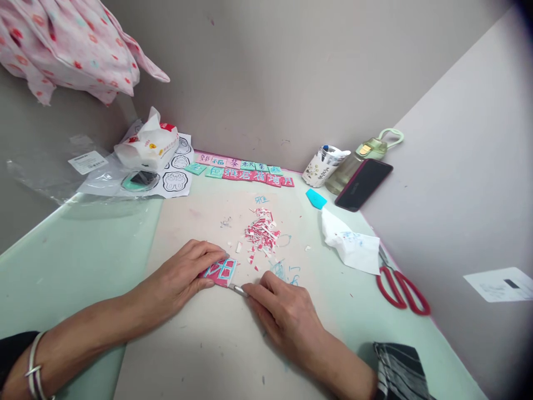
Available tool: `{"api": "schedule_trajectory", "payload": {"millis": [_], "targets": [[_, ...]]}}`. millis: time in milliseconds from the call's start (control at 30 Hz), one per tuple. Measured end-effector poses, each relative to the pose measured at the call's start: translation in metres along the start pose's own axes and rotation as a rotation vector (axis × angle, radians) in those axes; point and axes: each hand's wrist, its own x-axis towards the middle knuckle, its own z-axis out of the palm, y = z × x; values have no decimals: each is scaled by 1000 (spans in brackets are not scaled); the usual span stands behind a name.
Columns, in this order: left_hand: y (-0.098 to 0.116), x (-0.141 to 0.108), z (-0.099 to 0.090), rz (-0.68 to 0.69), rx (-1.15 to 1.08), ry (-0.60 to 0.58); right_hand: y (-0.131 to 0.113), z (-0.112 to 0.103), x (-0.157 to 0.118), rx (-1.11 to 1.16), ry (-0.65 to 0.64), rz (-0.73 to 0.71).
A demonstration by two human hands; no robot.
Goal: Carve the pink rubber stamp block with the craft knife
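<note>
My left hand (195, 270) is closed on a small red block (222, 271) with light-blue outlined character strokes, pinning it to the beige mat (195, 339). Between the fingers of my right hand (281, 303) is a slim silver carving knife (239, 290), its tip touching the block's lower right corner. Beyond the block lies a heap of red and white shavings (263, 232), with a few loose bits around it. Blue ink scribbles (280, 270) mark the mat near my right hand.
Finished-looking pink and green character tiles (245, 175) line the back edge. A tissue pack (147, 147) stands back left. At right are a pen cup (318, 169), a bottle (345, 166), a phone (364, 185), a blue piece (316, 199), a crumpled tissue (350, 244) and red scissors (402, 289).
</note>
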Motion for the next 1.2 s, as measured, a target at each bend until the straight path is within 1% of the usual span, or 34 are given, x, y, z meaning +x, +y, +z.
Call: {"api": "schedule_trajectory", "payload": {"millis": [233,467,633,933,1200], "targets": [[-2,-1,2,-6,3,17,1,2,-3,-34,17,-5],[-1,0,-2,-4,-14,-52,1,3,4,-17,5,-5],[4,0,-4,-13,-28,-62,5,1,3,5,3,-18],[4,1,-2,-21,-27,-52,11,0,7,-8,0,-60],[6,1,-6,-36,-45,-85,16,-3,4,-22,2,-81]]}}
